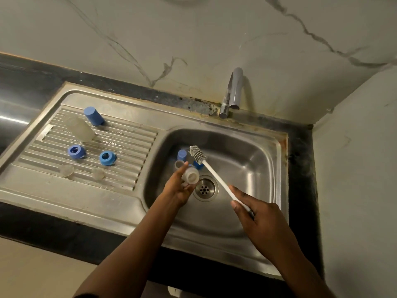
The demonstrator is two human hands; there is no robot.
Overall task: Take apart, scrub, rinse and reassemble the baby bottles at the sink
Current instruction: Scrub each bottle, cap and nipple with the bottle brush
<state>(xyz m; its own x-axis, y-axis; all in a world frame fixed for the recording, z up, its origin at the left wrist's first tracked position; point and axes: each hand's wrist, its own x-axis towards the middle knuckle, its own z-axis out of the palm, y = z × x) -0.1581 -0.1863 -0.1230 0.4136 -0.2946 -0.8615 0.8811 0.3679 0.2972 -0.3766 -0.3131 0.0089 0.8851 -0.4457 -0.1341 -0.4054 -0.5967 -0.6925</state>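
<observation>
– Steel, is it, that whole surface?
– Yes. A steel sink point(247, 147) is set in a dark table point(32, 224), with the basin toward three o'clock and a ribbed draining board point(129, 147) toward nine. A pale wall point(193, 29) with grey veins rises behind it. A side wall point(354, 168) closes the corner at three o'clock. A chrome tap point(234, 91) stands at twelve o'clock of the basin.

– Where are the hands?
– Both are over the basin. The left hand point(178, 188) has its grip clamped round a clear bottle point(191, 174), just at nine o'clock of the drain point(205, 188), with the neck turned toward one o'clock. The right hand point(257, 218) has its grip pinched on the lower end of a white brush point(217, 177). The bristled head points to eleven o'clock, near the bottle's mouth but apart from it.

– Anything down in the basin?
– At eleven o'clock of the drain there is a blue cap point(182, 155) with a clear piece point(179, 164) just beside it. A blue ring point(198, 164) lies partly behind the brush handle.

– And on the board?
– At its twelve o'clock end stands a second blue cap point(93, 116), with a second bottle point(80, 129) just beside it. Mid-board, a darker ring point(76, 152) lies at nine o'clock of a lighter ring point(107, 158). Toward six o'clock are a clear disc point(66, 170) and a smaller disc point(98, 173), both too blurred to name better. Wet patches glint among the ribs.
</observation>
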